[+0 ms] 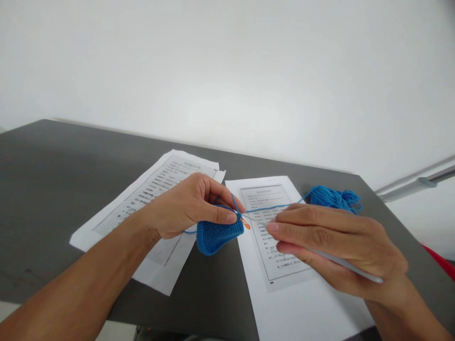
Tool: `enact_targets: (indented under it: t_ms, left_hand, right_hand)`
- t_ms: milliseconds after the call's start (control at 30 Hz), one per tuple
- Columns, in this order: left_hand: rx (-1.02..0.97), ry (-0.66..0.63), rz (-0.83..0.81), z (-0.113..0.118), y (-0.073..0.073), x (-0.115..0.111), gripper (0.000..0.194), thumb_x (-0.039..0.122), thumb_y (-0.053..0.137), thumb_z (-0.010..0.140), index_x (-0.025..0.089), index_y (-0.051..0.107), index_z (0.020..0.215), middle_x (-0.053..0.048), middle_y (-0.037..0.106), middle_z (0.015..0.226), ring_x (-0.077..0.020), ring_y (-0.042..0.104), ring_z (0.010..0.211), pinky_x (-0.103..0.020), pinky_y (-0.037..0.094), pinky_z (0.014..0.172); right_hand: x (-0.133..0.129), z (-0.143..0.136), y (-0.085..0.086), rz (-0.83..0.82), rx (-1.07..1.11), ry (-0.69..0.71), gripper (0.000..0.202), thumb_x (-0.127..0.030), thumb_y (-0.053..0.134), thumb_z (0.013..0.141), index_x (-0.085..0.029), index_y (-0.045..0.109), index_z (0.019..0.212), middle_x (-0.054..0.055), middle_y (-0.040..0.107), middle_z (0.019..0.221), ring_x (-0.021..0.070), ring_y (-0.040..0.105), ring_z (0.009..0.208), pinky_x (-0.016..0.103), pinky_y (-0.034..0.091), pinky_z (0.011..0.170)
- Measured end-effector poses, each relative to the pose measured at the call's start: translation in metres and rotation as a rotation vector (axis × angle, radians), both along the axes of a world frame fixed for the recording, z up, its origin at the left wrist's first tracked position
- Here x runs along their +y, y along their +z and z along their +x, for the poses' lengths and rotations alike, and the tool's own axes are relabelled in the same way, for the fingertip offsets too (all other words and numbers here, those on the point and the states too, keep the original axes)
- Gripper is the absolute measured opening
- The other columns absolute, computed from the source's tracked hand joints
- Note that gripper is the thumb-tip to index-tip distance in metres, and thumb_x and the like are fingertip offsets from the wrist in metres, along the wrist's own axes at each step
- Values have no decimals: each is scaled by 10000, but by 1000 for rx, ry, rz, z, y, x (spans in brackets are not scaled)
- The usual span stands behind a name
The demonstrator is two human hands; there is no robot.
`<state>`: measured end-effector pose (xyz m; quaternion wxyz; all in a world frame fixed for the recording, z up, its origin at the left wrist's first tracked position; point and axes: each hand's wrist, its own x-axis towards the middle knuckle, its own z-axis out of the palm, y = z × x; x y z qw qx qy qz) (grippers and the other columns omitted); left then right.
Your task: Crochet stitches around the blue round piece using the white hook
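Between thumb and fingers, my left hand (199, 203) pinches the top edge of a blue crocheted piece (218, 236), worked in rounds. An orange stitch marker (245, 222) hangs at its right corner. My right hand (327, 241) grips a crochet hook (350, 268) with a pale grey handle. The thin metal shaft points left and meets the crochet at the corner by my left fingertips; its very tip is hidden there. Blue yarn (270, 208) loops by my left index finger and stretches right, passing behind my right hand's fingers toward the yarn ball.
A blue yarn ball (332, 198) rests at the back right of the dark grey table (88, 147). Two printed sheets lie under my hands, a left sheet (149, 279) and a right sheet (284, 312). A white wall (213, 71) stands behind; a metal rail (426, 182) is at far right.
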<state>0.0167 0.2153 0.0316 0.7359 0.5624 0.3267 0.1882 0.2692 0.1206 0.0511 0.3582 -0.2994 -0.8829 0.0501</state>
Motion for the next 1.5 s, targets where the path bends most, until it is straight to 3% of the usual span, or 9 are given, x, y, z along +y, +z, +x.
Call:
enact_targets:
  t_ms: [467,633,800,933,1033,1133,1300,1500]
  left_hand:
    - [8,-93,-21,-1,3,1,92,172,885,757,169,861,846,-80,852,901,-135,754,799,-181,574,729]
    - [8,-94,-2,-1,5,0,102,186,885,747,171,859,844,-95,852,912,-173,771,823,-237,597,761]
    - [3,-77,54,0,9,-3,56,192,869,767,173,860,819,-102,849,898,-189,775,820,-265,608,772]
    - [-24,10,111,1,7,-5,31,189,873,765,187,857,792,-76,846,888,-170,764,786,-231,593,713]
    - [-72,80,136,4,4,-7,39,204,877,773,186,853,798,-62,841,885,-155,752,769,-217,581,698]
    - [-93,166,141,8,2,-10,100,204,900,746,177,851,829,-45,829,838,-130,718,724,-196,546,663]
    - [-126,245,101,17,-3,-18,144,227,899,735,152,826,834,-35,787,778,-122,661,692,-209,494,635]
    - [-180,312,37,28,-6,-28,209,286,913,703,149,774,775,-35,761,823,-145,639,756,-262,495,714]
  right_hand:
    - [-1,5,3,-112,93,39,205,-73,730,922,-105,797,1113,125,818,981,185,802,886,231,662,825]
    - [4,3,0,-195,221,43,265,-60,770,879,-155,822,1121,93,821,887,181,789,756,232,645,613]
    - [4,-3,-13,-533,604,55,225,-147,732,938,-217,836,1124,49,780,712,189,752,578,286,633,504]
    - [7,-15,-24,-956,1046,25,143,-273,733,958,-181,841,947,41,786,704,149,719,471,198,575,383]
    - [11,-27,-32,-1102,1242,67,147,-294,763,930,-166,826,898,19,785,696,116,716,477,143,561,383]
    - [13,-40,-38,-1057,1318,91,115,-294,781,919,-186,821,922,17,801,741,114,738,542,146,596,440]
    - [11,-51,-45,-900,1265,88,105,-285,770,936,-213,819,994,23,791,709,118,730,566,169,616,501]
    - [12,-48,-43,-870,1271,24,119,-303,787,919,-208,817,984,28,775,693,127,713,566,185,606,485]
